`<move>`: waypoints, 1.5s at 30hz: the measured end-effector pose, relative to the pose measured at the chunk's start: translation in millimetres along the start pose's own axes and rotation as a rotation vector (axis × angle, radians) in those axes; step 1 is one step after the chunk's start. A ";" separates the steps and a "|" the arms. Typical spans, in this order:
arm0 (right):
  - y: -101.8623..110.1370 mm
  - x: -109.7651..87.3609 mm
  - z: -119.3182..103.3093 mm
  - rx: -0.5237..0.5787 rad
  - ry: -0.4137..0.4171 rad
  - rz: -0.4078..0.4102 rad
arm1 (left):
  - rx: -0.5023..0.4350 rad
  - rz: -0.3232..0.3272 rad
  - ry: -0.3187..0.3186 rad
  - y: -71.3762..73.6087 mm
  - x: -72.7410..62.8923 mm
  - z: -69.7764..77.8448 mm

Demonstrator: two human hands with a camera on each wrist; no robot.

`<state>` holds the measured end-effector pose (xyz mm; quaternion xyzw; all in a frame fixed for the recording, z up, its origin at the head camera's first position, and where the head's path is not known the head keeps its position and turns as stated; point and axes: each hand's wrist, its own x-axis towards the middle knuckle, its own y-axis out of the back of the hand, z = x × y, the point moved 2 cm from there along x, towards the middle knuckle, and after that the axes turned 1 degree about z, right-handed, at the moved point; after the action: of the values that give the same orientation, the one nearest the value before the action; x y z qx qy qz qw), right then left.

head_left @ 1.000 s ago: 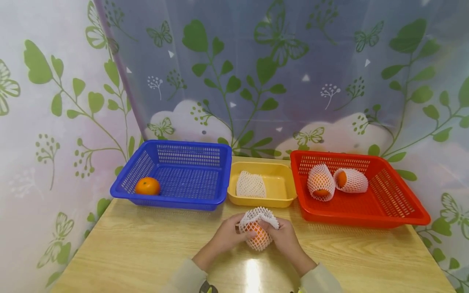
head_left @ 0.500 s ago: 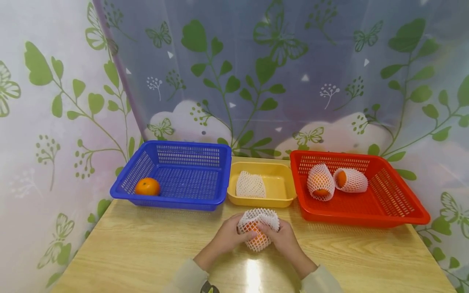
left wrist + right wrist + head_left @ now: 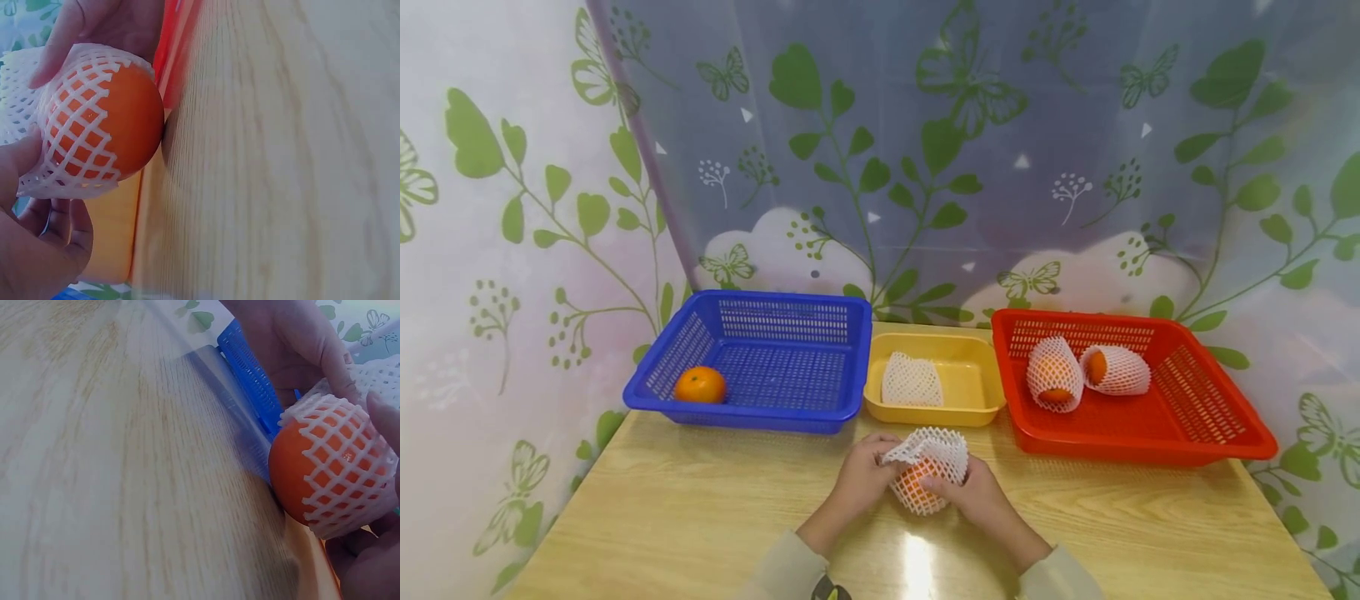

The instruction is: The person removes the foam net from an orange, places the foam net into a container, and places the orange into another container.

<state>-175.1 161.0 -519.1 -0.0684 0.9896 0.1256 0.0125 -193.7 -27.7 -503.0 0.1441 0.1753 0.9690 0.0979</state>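
Observation:
An orange (image 3: 917, 485) sits inside a white foam net sleeve (image 3: 943, 446), low over the table in front of me. My left hand (image 3: 860, 477) pinches the sleeve's upper left edge between thumb and fingers. On the other side my right hand (image 3: 981, 497) grips the covered fruit, its thumb lying across the netting. The left wrist view shows the orange's bare end (image 3: 137, 119) poking out of the sleeve, with the left fingers (image 3: 62, 228) below. In the right wrist view the right thumb (image 3: 384, 419) lies along the mesh, and the sleeve's loose end stretches past the fruit.
A blue basket (image 3: 842, 412) at the left holds one bare orange (image 3: 700, 385). In the middle, a yellow tray (image 3: 970, 415) contains flat foam net (image 3: 912, 381). The red basket (image 3: 1150, 450) on the right has two netted oranges (image 3: 1055, 375). A patterned curtain (image 3: 880, 167) hangs behind.
The left thumb has moved from the front of the orange up to the sleeve's edge, and the sleeve's opening has shifted slightly left. The right hand keeps its grip.

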 end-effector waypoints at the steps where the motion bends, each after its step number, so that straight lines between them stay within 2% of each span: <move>1: -0.2 -0.1 -0.3 -0.004 -0.001 0.000 | -0.005 0.003 0.002 0.0 0.1 -0.2; 11: -2.0 -2.0 -4.3 0.025 -0.009 -0.009 | -0.012 -0.032 0.002 2.3 0.8 -2.9; 16: -2.5 -1.9 -3.5 0.055 -0.005 0.008 | -0.007 -0.084 -0.016 3.9 0.0 -1.7; 23: 0.0 -0.3 -1.3 0.088 0.005 0.024 | -0.027 -0.158 -0.001 3.3 0.0 -2.1; 28: 2.6 0.6 -5.6 0.160 0.033 0.085 | -0.059 -0.200 0.011 2.0 -0.5 -2.4; 33: 2.5 1.7 -7.7 0.190 0.046 0.122 | -0.075 -0.209 0.009 1.8 -1.2 0.1; 45: 1.9 1.0 -10.7 0.184 0.019 0.142 | -0.082 -0.225 0.023 -0.2 -1.9 0.4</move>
<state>-176.4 160.1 -508.3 0.0021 0.9994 0.0342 0.0004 -191.8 -27.8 -503.3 0.1081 0.1519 0.9598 0.2098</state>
